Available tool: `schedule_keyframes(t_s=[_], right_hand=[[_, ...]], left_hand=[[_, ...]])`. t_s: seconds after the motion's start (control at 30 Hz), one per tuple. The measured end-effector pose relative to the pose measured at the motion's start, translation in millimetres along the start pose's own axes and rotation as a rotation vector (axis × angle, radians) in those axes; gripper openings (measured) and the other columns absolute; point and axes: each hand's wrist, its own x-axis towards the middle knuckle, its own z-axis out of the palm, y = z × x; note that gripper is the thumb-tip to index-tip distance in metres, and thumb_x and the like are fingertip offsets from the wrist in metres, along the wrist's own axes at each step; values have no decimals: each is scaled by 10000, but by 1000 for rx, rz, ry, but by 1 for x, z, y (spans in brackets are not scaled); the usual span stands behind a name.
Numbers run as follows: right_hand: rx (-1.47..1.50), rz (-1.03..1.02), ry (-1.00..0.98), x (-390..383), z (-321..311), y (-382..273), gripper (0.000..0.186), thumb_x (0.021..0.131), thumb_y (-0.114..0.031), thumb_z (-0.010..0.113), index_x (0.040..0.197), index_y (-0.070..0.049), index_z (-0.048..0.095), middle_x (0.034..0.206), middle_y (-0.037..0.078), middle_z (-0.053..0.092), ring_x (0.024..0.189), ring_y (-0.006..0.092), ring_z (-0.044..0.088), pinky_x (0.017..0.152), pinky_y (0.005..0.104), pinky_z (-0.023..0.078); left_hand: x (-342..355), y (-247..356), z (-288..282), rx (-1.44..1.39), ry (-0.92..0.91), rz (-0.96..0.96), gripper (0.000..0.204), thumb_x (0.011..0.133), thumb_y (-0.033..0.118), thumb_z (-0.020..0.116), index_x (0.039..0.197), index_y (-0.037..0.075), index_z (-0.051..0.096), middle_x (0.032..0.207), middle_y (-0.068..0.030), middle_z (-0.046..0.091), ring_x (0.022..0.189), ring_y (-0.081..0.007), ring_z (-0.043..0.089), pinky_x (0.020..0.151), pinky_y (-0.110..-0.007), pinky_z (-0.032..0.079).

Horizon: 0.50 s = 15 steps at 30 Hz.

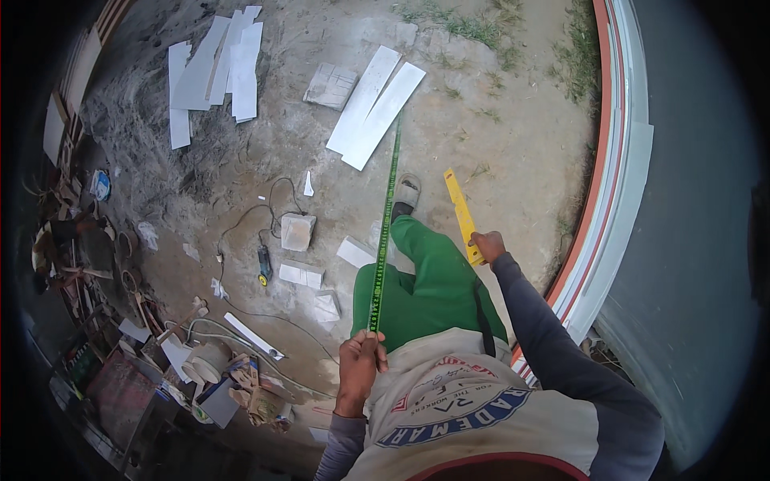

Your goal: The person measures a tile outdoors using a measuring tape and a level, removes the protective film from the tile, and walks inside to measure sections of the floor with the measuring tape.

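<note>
Head view — left hand (360, 362) grips tape measure (385, 228); right hand (486, 244) — yellow level (463, 215).

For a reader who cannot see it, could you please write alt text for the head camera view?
Seen from above, a person's left hand holds a green measuring tape stretched out over sandy ground, while the right hand grips a yellow spirit level. White tile strips, an angle grinder and scattered debris lie around.

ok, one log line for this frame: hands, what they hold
left hand: pinches green tape measure blade, blade runs out over sandy ground | right hand: grips yellow spirit level, lower end
</note>
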Motion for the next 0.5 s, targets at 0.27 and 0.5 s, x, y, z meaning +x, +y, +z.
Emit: schedule_keyframes(t_s=[0.27,0.5], right_hand=[[-270,-26,18,-53,-58,105,405,775,-298,676,818,101,723,765,230,706,571,321,700,492,388,604],[-441,-215,-25,-78,-58,186,402,751,-264,692,829,130,707,723,211,693,577,302,683,512,415,543]], left_hand=[[-104,-136,-46,35,92,75,232,1034,145,500,935,-16,635,629,-49,598,487,-109,552,475,-251,437],[-200,-409,-57,70,653,308,250,988,96,521,1048,-57,710,824,-149,755,764,-197,765,674,-310,581]])
